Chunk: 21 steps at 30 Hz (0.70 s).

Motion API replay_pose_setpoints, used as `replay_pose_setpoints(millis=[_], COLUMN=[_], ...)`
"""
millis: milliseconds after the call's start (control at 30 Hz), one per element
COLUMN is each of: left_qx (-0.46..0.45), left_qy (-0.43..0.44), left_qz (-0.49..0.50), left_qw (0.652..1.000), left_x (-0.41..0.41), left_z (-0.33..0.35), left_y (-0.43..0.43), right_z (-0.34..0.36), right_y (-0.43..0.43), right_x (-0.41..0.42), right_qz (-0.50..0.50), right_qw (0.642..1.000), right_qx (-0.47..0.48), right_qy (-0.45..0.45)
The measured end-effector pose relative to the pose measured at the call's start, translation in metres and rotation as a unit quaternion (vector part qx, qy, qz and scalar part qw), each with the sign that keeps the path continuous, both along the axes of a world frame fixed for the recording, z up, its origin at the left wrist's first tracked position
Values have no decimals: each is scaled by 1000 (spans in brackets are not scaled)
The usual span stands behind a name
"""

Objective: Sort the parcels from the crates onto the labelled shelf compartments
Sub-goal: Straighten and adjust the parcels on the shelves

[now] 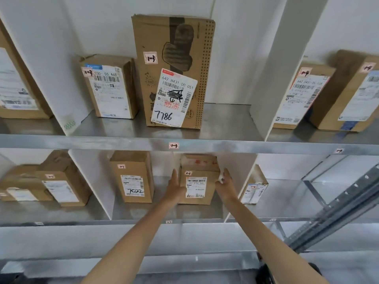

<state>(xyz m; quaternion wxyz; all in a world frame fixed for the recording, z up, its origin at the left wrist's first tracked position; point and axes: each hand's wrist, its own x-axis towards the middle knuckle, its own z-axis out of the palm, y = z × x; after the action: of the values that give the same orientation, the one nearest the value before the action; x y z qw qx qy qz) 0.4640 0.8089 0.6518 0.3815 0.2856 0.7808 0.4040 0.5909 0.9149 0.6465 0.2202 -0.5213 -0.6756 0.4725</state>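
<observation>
head cam: my left hand (175,187) & right hand (225,186), fingers straight, press parcel (198,171) sides, just right of 7022 box (133,171).

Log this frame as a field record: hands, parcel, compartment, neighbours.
left hand: fingers straight, flat against the parcel's left side
right hand: at the parcel's right side; grip unclear
held parcel: upright, tagged 2-3, appears to rest on the lower shelf
compartment: middle one; edge tag appears to read 2-3
neighbour: 7022 parcel, upright, to the left, apart
above: 1-3 edge tag; tall parcel and small parcel, both tagged 1-3
</observation>
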Motion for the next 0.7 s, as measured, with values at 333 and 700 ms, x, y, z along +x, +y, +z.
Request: replay_pose_setpoints(millis=[333,700], left_qx=[154,87], left_qy=[-77,-31], left_qz=[-16,26], left_qw=[985,995], left_x=[8,7], left_z=[-42,-11], left_y=[26,17], right_z=[-10,2], right_y=[15,11], right_x=[2,1], right_qz=[-51,3], right_qw=[996,999], right_qx=[-31,30], right_qy=[70,-10])
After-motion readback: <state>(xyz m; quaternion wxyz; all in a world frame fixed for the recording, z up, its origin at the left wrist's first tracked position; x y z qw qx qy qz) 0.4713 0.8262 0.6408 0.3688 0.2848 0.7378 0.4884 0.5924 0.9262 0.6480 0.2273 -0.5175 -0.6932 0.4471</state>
